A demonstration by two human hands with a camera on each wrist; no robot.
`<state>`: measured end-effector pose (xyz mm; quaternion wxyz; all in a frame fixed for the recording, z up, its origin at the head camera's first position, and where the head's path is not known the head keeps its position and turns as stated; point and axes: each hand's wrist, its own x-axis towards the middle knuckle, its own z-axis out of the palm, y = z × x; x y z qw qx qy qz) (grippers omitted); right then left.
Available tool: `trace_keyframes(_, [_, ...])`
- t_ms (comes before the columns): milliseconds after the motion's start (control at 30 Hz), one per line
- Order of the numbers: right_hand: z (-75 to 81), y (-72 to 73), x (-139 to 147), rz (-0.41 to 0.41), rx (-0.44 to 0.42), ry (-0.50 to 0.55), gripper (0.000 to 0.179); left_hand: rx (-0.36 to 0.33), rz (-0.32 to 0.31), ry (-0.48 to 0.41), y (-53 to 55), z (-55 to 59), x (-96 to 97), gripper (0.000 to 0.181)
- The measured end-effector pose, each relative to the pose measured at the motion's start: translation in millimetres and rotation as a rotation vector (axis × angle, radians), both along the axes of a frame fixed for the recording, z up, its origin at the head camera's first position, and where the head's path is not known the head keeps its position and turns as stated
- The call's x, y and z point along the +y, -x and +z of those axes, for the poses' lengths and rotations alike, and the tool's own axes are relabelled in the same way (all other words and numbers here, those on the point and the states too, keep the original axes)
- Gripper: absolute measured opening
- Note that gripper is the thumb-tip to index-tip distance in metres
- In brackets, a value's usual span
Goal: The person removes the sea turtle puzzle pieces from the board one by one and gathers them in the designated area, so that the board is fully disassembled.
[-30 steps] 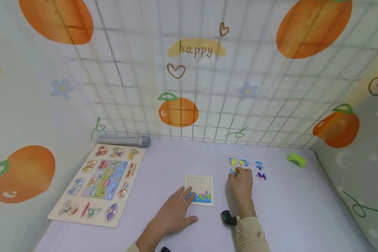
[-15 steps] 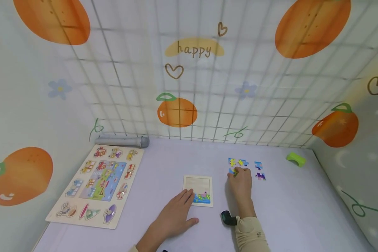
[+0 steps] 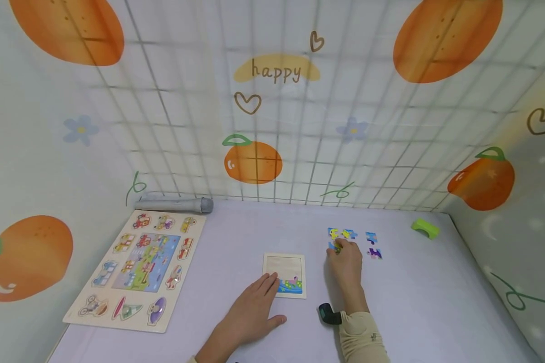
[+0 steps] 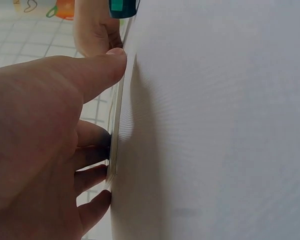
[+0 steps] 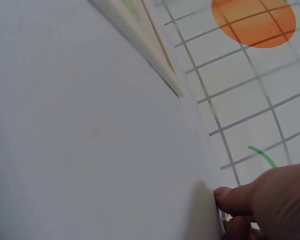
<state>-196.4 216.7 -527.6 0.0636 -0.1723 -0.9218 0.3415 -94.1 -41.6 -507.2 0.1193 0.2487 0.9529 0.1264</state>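
Observation:
My left hand (image 3: 254,308) lies with straight fingers over the lower left of a small square wooden puzzle tray (image 3: 285,256), fingertips on its edge. The tray's lower part holds fitted pieces with a blue and green picture, partly hidden by the fingers. To the right, my right hand (image 3: 346,264) pinches a small blue and yellow puzzle piece (image 3: 331,245) down at the tabletop; the fingers hide most of it. Other loose puzzle pieces (image 3: 350,234) lie just beyond and beside this hand, including a purple one (image 3: 374,253). In the right wrist view, the thumb (image 5: 229,197) touches down by the table.
A large wooden vehicle puzzle board (image 3: 138,312) lies at the left, with a grey microphone-shaped object (image 3: 177,204) behind it. A green arch block (image 3: 425,228) sits at the back right. Printed cloth walls (image 3: 277,116) border the table.
My left hand's fingers have drawn closer together on the tray's edge. The right hand stays at the same puzzle piece. The head view has shifted slightly.

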Motion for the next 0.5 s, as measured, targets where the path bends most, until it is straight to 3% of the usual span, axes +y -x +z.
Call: trace_keyframes(500, [-1.2, 0.3, -0.6, -0.010, -0.002, 0.032, 0.046, 0.018, -0.008, -0.012, -0.4, -1.2, 0.3, 0.081])
